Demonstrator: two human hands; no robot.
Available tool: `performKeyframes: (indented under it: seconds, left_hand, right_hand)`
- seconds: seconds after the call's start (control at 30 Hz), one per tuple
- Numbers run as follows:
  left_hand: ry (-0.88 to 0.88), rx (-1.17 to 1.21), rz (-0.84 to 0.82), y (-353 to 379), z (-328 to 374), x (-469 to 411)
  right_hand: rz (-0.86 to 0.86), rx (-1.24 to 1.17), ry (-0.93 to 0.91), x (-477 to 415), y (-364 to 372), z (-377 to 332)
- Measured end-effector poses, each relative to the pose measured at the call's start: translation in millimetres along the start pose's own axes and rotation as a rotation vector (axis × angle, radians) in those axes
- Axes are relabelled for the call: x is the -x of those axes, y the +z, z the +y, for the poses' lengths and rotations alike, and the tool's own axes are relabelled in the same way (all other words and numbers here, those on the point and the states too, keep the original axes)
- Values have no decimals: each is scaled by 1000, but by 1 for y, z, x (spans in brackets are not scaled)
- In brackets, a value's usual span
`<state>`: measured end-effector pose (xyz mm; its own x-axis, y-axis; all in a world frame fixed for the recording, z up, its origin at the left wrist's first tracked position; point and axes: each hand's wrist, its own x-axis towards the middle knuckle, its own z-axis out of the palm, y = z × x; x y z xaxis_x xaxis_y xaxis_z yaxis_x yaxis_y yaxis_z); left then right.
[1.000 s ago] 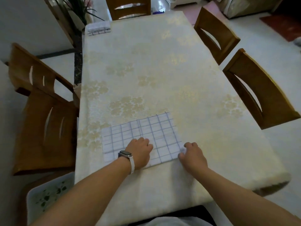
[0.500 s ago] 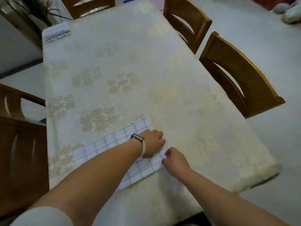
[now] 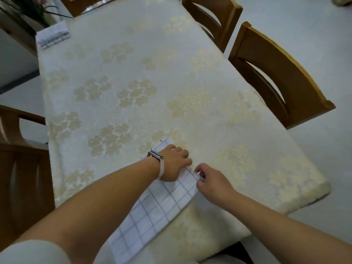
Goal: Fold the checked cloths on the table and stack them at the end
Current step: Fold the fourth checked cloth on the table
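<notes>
Cloth [image 3: 162, 208] edge pinched by right hand [image 3: 210, 181]; left hand [image 3: 174, 162] presses alongside, fingers curled, grip unclear.

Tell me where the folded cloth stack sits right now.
In the head view, the folded cloth stack sits on the far left corner of the table, right beside the plant.

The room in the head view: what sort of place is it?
Probably a home dining room: a long cloth-covered table, wooden chairs along its sides, and a leafy plant by the far left corner. The right hand pinches a checked cloth, which suggests a household chore.
</notes>
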<state>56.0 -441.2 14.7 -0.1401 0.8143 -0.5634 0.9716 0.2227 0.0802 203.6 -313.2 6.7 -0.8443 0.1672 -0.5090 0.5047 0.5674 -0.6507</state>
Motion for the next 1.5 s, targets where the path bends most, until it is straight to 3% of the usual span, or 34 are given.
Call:
performKeyframes:
  seconds: [0.17,0.37,0.53,0.7,0.83,1.23,1.5]
  left_hand:
    - [71,-76,-10,-14,7,-9]
    - [-3,-23,-138,-33,12,-18]
    - [-39,-2,-69,-33,11,-11]
    - [-47,3,-41,-37,7,11]
    - [-75,-16,-8,-38,4,40]
    - [-59,-63,339,-11,35,142]
    - [-94,-141,406,49,64,205]
  right_hand:
    - [17,65,-40,17,-17,11]
    - [40,92,36,31,-28,17]
    - [14,22,179,33,-28,10]
    - [49,94,146,36,-24,-1]
    - [91,191,55,52,-22,-18]
    - [110,467,-265,121,17,-52]
    - [173,611,-703,149,74,-51]
